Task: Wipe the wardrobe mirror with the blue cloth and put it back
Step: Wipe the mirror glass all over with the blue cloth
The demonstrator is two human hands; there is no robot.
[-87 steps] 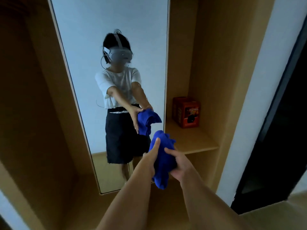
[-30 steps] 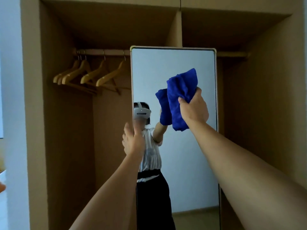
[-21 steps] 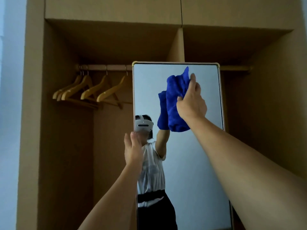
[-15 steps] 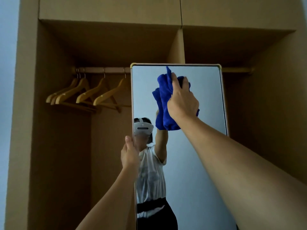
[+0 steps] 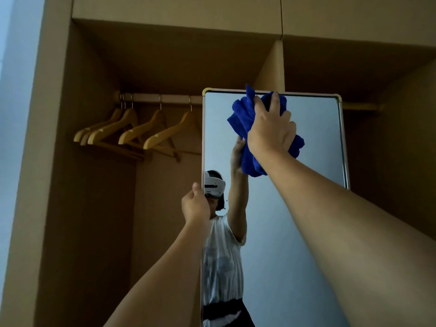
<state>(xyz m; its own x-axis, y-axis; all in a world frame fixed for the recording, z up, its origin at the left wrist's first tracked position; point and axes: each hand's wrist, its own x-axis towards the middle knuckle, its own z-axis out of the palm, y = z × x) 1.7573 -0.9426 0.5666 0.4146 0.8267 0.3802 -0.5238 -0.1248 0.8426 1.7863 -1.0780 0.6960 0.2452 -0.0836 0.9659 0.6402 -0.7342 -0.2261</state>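
A tall wardrobe mirror (image 5: 313, 138) with a thin pale frame stands in the middle of the open wooden wardrobe. My right hand (image 5: 271, 128) grips a bunched blue cloth (image 5: 240, 121) and presses it against the glass right at the mirror's top edge. My left hand (image 5: 195, 205) grips the mirror's left edge at about mid height, fingers wrapped round the frame. The glass reflects a person in a white shirt with a raised arm.
Several wooden hangers (image 5: 132, 133) hang on a rail (image 5: 160, 98) in the left compartment. A vertical wardrobe divider (image 5: 273, 67) rises behind the mirror top. The right compartment (image 5: 389, 138) is dark. A pale wall (image 5: 14, 90) borders the wardrobe at left.
My right hand has carried the cloth from low by the shelf up onto the mirror glass and on to its top edge. My left hand let go of the cloth and took the mirror's left edge.
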